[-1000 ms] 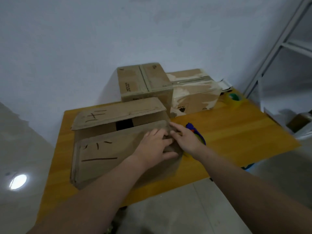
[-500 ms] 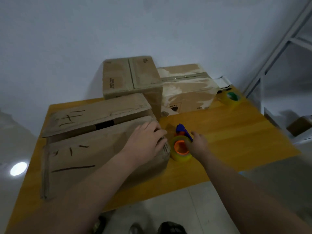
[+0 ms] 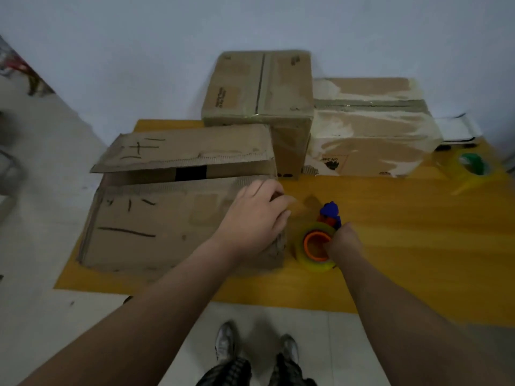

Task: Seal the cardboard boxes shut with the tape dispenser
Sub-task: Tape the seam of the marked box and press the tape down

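A flat cardboard box (image 3: 156, 227) with black marks lies on the left of the yellow table (image 3: 404, 246). Its near flap is down, its far flap (image 3: 184, 149) stands slightly raised, and a dark gap shows between them. My left hand (image 3: 256, 218) presses on the right end of the near flap, fingers over the box's corner. The tape dispenser (image 3: 320, 240), blue and orange with a yellowish tape roll, stands just right of the box. My right hand (image 3: 344, 243) grips it from the right side; the fingers are hidden behind the roll.
Two taped cardboard boxes stand at the back, a tall one (image 3: 259, 107) and a worn longer one (image 3: 370, 126). A green-cored tape roll (image 3: 473, 165) lies at the far right. A wall is behind the table. My shoes (image 3: 256, 346) are below the near edge.
My right hand left the box flap, moved right and took hold of the tape dispenser. My left hand stays on the flap. The camera has tilted down.
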Demonstrator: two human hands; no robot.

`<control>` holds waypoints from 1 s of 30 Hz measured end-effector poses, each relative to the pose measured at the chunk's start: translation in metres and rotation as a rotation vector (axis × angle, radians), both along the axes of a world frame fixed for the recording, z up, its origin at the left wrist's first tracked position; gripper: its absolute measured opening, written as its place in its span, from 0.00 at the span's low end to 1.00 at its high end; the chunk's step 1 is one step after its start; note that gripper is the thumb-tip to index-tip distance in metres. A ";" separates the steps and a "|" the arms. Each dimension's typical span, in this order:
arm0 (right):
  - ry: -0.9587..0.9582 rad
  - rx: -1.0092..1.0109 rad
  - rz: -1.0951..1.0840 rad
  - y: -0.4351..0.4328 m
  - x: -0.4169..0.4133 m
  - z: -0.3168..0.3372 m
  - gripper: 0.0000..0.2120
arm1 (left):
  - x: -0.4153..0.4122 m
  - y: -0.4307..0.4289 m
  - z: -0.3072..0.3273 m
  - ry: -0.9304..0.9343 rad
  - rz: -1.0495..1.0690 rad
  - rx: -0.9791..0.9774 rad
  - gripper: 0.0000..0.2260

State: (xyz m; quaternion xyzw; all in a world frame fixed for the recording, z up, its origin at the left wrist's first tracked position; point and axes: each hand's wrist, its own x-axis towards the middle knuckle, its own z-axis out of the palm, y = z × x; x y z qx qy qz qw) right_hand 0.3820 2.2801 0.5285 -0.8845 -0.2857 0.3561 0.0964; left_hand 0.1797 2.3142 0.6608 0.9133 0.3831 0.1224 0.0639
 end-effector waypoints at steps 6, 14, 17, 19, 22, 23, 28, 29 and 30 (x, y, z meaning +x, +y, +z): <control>0.004 0.554 -0.165 0.004 -0.001 0.051 0.21 | -0.023 -0.001 0.004 -0.004 0.050 0.027 0.20; -0.306 1.173 0.109 0.042 -0.040 0.183 0.23 | -0.098 0.031 0.013 0.124 0.240 0.149 0.32; -0.366 1.163 0.232 0.050 -0.078 0.212 0.22 | -0.143 0.052 0.012 0.189 0.332 0.073 0.34; -0.369 1.065 0.326 0.057 -0.109 0.219 0.17 | -0.175 0.066 0.012 0.239 0.385 0.012 0.33; -0.306 0.932 0.354 0.068 -0.153 0.215 0.15 | -0.221 0.085 0.010 0.271 0.415 -0.102 0.35; -0.277 0.923 0.348 0.072 -0.164 0.212 0.16 | -0.234 0.090 0.008 0.249 0.416 -0.164 0.37; -0.253 0.857 0.337 0.089 -0.198 0.200 0.32 | -0.269 0.114 -0.007 -0.008 0.306 -0.585 0.42; -0.270 0.831 0.338 0.090 -0.201 0.197 0.34 | -0.271 0.118 -0.010 -0.057 0.275 -0.636 0.43; -0.279 0.817 0.334 0.091 -0.203 0.195 0.33 | -0.272 0.120 -0.014 -0.106 0.258 -0.666 0.44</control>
